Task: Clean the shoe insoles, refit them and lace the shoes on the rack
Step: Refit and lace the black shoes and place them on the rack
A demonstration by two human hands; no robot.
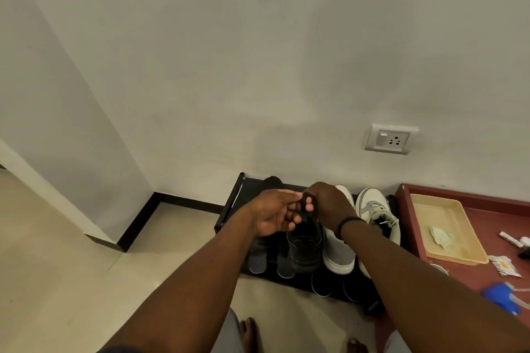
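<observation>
While no writing is legible, both hands' fingers pinch the black lace [306,200] above the black shoe [304,246].

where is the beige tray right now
In the head view it sits at the right, on the maroon table beside the shoe rack: the beige tray, holding a crumpled wipe.

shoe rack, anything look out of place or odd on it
Yes: loose insoles lie flat on the rack outside any shoe, beside the black shoe that both hands are lacing. The laces on the right-hand white sneaker hang untied.
</observation>
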